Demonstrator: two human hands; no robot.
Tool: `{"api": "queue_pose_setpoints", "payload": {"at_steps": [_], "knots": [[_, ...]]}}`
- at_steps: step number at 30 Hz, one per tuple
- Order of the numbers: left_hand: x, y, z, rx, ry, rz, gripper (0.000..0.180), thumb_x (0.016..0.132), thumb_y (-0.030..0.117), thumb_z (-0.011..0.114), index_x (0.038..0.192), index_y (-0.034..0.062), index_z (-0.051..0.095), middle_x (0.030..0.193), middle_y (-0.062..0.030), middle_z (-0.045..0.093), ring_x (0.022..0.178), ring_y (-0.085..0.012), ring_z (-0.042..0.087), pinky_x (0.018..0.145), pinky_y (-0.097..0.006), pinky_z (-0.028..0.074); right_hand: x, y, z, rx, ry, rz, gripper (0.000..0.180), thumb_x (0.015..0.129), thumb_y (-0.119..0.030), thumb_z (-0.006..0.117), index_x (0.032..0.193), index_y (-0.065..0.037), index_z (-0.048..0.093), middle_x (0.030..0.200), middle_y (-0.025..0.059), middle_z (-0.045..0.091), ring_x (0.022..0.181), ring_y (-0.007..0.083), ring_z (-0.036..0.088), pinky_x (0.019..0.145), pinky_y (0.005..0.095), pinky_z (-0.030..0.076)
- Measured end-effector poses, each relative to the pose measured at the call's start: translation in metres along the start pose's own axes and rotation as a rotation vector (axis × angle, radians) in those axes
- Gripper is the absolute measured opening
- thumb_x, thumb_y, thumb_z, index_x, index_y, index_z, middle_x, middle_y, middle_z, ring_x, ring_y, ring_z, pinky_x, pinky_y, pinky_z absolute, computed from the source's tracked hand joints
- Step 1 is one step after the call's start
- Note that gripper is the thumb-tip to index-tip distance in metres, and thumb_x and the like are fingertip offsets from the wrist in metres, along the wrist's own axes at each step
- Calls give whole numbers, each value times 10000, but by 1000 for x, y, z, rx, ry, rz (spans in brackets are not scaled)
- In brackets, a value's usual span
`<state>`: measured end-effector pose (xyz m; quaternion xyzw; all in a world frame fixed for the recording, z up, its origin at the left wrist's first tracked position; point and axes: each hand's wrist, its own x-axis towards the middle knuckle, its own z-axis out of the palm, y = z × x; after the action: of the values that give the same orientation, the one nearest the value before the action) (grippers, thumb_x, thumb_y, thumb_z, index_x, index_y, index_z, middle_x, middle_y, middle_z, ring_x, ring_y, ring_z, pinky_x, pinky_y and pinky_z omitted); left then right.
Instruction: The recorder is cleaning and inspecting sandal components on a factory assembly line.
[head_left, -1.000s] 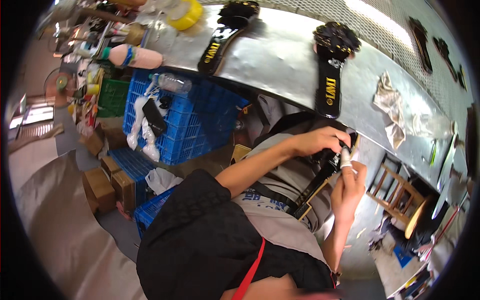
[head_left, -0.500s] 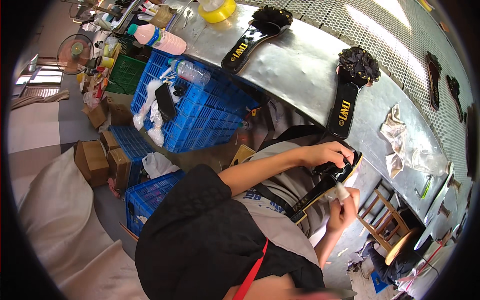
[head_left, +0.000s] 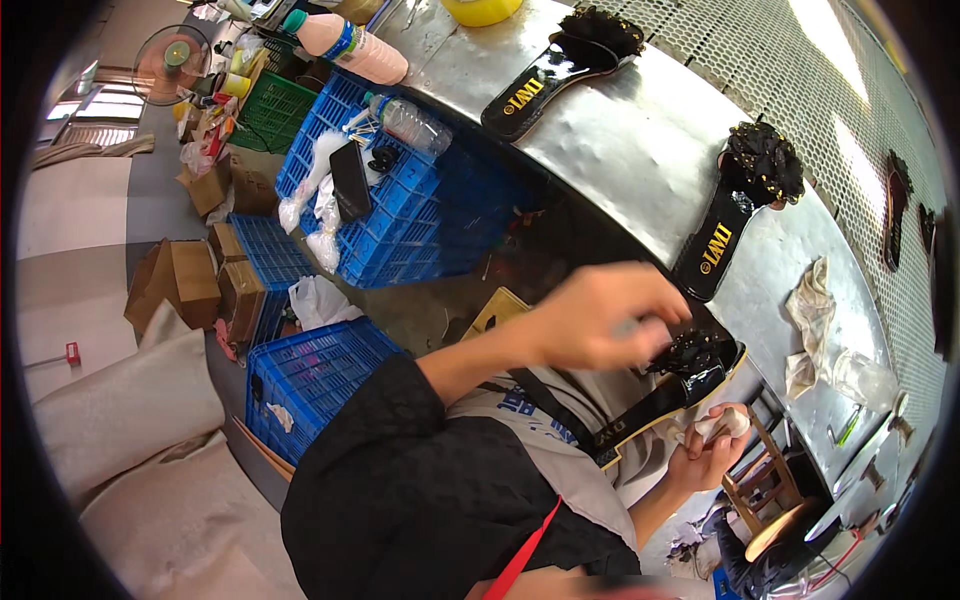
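A black sandal (head_left: 648,410) with a glossy strap and a dark ruffled flower rests slanted over my lap, its sole edge light tan. Above its strap end, my left hand (head_left: 605,318) is lifted off it; motion smears the fingers, so I cannot tell what they hold, if anything. Beside the sandal's right edge, my right hand (head_left: 703,462) is closed round a crumpled white cloth (head_left: 725,424). On the metal table just beyond lies a matching black sandal (head_left: 715,235) with a ruffled flower; another sandal (head_left: 540,88) lies farther left.
The metal table (head_left: 610,140) curves across the far side, bearing a crumpled rag (head_left: 815,310), a clear bottle (head_left: 865,380) and yellow tape (head_left: 480,8). Blue crates (head_left: 400,240) stand at the left, with a pink bottle (head_left: 350,45) nearby. A wooden stool (head_left: 770,480) stands at the right.
My left hand has let go of the sandal's strap and lifted away to the left. My right hand with the white cloth has drawn back from the sandal's edge, to the right and down.
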<state>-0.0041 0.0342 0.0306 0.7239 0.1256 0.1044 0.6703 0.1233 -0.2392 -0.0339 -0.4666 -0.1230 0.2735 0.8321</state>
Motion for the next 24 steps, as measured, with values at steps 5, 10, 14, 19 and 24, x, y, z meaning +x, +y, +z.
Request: {"api": "queue_pose_setpoints", "payload": {"at_steps": [5,10,14,19,24], "knots": [[14,-49,-114,1159,1027,212,598,836,236,746,1344,1,536,1195,-175,646,1193,-341,564,1058,-432,409,4,2,1,11,44,1,315,942,-216,622,993,54,468,994,171,494,465,57,329,387,183,241],[22,-84,-165,1071,897,4,820,806,317,803,1468,5,433,1265,-184,626,1222,-336,579,1056,-450,434,4,5,3,-7,40,-36,288,966,-220,614,981,36,484,983,158,491,478,67,358,390,173,250],[32,-85,-156,1021,902,187,842,777,267,832,1476,13,435,1243,-185,640,1099,-343,648,912,-406,541,0,6,-7,6,82,-22,266,973,-223,611,983,25,515,893,131,508,499,77,384,394,172,269],[34,-87,-150,1135,923,262,777,764,227,849,1427,10,508,1211,-180,663,1042,-329,678,885,-394,557,-6,0,-14,32,72,39,238,914,-189,645,949,3,509,791,141,522,507,102,405,448,212,345],[33,-87,-150,1179,927,297,736,767,227,846,1398,11,536,1209,-196,662,1043,-340,679,887,-397,561,-8,4,-31,7,2,-47,248,924,-176,651,1016,29,546,863,180,612,479,86,416,418,193,338]]}}
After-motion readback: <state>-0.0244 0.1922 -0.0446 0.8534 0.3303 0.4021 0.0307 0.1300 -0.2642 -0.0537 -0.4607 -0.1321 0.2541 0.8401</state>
